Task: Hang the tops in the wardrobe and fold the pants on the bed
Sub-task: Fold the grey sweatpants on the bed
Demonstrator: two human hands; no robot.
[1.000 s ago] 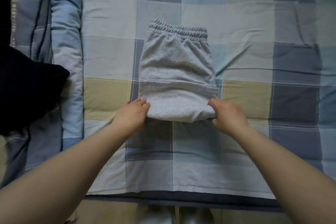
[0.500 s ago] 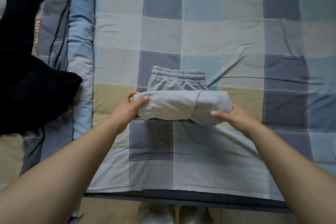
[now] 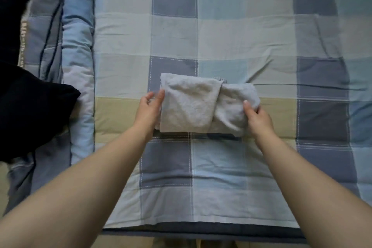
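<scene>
The right hand (image 3: 258, 120) pinches the right end of the folded grey pants (image 3: 201, 104), thumb on top of the cloth and the other fingers tucked beneath it; the left hand (image 3: 149, 109) holds the left end, thumb lying along the edge and fingers curled behind the fabric, though that side is somewhat blurred; the bundle spans the gap between the two hands, its folded-over flap facing up, with a sliver of ribbed waistband (image 3: 219, 79) just showing past the far edge; whether the near edge touches the cover I cannot tell; beneath it spreads the checked bedspread (image 3: 221, 36) in blue, grey and pale yellow squares; a rolled quilt (image 3: 77, 46) runs along the left; a dark garment (image 3: 30, 110) lies further left, well apart from the pants.
</scene>
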